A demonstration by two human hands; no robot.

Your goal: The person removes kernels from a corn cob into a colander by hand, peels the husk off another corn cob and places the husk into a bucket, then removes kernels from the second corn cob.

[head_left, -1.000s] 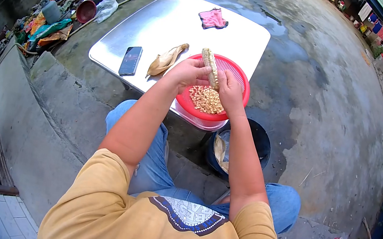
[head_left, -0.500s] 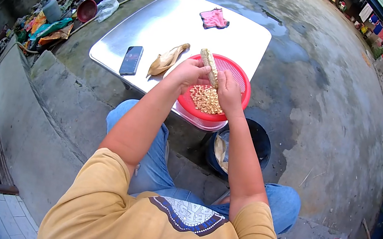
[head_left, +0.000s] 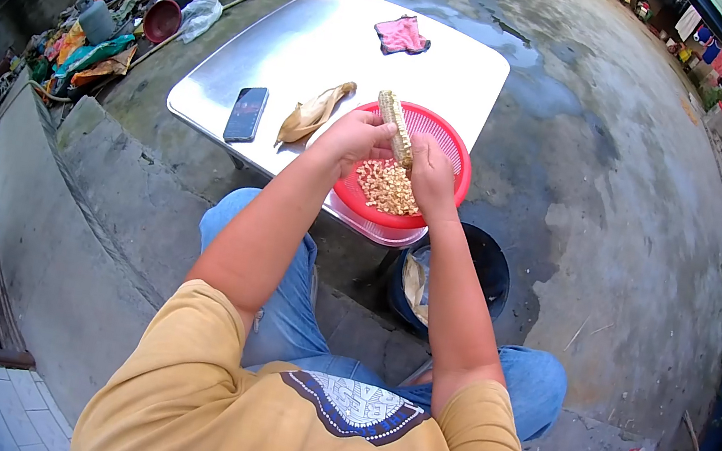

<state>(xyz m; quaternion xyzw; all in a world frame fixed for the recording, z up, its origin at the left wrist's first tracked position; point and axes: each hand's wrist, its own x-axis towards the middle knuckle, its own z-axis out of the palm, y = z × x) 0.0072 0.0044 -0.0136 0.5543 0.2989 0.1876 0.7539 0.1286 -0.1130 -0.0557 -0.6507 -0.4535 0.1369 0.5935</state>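
Over a red plastic basket [head_left: 462,158], a corn cob [head_left: 390,108] is held tilted between both hands. My left hand [head_left: 362,142] has its fingers wrapped round the cob from the left. On the cob's lower right side, my right hand [head_left: 431,180] grips it with the thumb on top. Loose pale kernels [head_left: 386,188] lie in a heap in the basket below. The upper part of the cob looks bare of kernels. Left of the basket, dry corn husk [head_left: 308,113] rests on the shiny metal table [head_left: 248,44].
A phone [head_left: 246,114] lies near the table's left edge, and a pink cloth [head_left: 402,35] near the far edge. Below the table's right corner stands a dark bucket [head_left: 492,271] with husks [head_left: 415,287] inside. A cluttered pile [head_left: 88,56] lies by the left wall.
The cob and both hands have shifted only slightly over the basket, and both hands keep their hold on the cob.
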